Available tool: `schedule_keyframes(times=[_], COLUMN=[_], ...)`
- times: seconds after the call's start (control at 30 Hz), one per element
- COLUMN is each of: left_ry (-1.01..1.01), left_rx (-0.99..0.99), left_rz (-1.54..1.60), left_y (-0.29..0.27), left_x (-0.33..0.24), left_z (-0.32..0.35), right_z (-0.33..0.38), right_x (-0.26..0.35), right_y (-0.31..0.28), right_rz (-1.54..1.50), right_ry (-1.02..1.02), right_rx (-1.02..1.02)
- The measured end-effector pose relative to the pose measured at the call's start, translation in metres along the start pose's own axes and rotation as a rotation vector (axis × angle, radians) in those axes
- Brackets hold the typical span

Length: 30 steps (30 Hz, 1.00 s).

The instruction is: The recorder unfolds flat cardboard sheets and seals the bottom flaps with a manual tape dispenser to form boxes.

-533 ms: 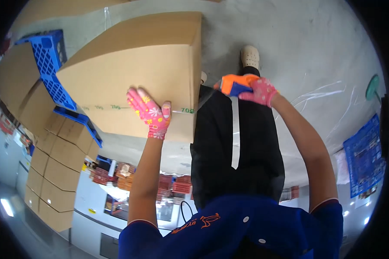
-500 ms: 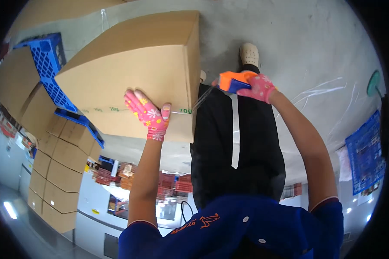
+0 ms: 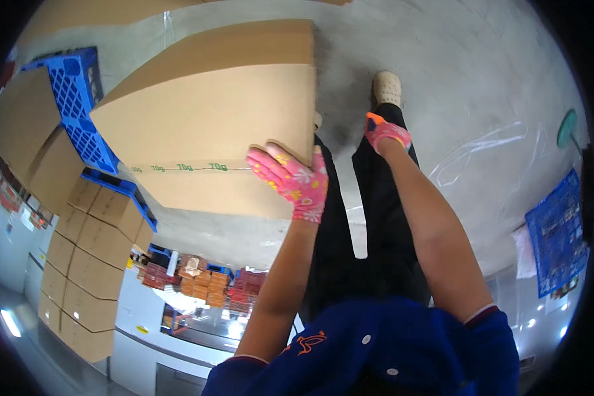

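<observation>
Grey floor (image 3: 468, 66) is spreading across the scene, pale and slightly marked. Large brown carton (image 3: 198, 115) is sitting left of centre, just beside the person's legs, a thin seam with green marks running along its near face.

Left hand (image 3: 294, 181), in a pink flowered glove, is pressing flat on that face by the right edge; fingers are extending up and left, thumb is pointing up, nothing is being gripped. Its forearm is slanting in from below. Right hand (image 3: 388, 135), same glove, is curling around an orange-and-blue tool (image 3: 375, 119), mostly hidden, in front of the right leg; that forearm is reaching up and inward.

Around: transparent strips (image 3: 485, 145) are lying loose on the floor to the right. Blue pallet (image 3: 79, 109) is standing left of the carton; stacked cartons (image 3: 89, 264) are filling the lower left. Blue panel (image 3: 556, 237) is leaning at far right.
</observation>
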State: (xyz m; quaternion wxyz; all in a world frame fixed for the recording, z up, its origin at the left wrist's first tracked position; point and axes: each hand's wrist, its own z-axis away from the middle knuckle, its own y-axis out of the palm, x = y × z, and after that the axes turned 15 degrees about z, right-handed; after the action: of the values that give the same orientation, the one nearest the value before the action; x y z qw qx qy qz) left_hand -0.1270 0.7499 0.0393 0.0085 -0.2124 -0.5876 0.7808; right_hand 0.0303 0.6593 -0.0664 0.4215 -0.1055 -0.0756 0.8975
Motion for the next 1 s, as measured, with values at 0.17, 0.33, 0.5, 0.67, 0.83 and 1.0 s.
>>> schedule_keyframes(times=[0.17, 0.33, 0.5, 0.67, 0.83, 1.0], left_ry=[0.024, 0.104, -0.135, -0.638, -0.576, -0.131], left_rx=[0.048, -0.004, -0.362, -0.123, -0.318, -0.828], left_rz=[0.095, 0.078, 0.050, 0.590, 0.309, 0.587], left_y=[-0.006, -0.041, -0.120, -0.151, -0.185, -0.296], left_x=[-0.007, 0.054, 0.220, 0.241, 0.236, 0.268], left_z=[0.001, -0.031, -0.157, -0.223, -0.217, -0.161], right_z=[0.018, 0.012, -0.012, -0.037, 0.004, 0.046], right_x=[0.065, 0.100, 0.052, 0.059, 0.094, 0.137], right_y=[0.002, 0.034, 0.053, 0.012, -0.012, -0.042], right_rz=[-0.220, -0.307, -0.282, -0.316, -0.353, -0.349], right_ry=[0.079, -0.006, -0.053, -0.156, -0.343, -0.485], right_rx=[-0.208, -0.370, -0.387, -0.531, -0.693, -0.796])
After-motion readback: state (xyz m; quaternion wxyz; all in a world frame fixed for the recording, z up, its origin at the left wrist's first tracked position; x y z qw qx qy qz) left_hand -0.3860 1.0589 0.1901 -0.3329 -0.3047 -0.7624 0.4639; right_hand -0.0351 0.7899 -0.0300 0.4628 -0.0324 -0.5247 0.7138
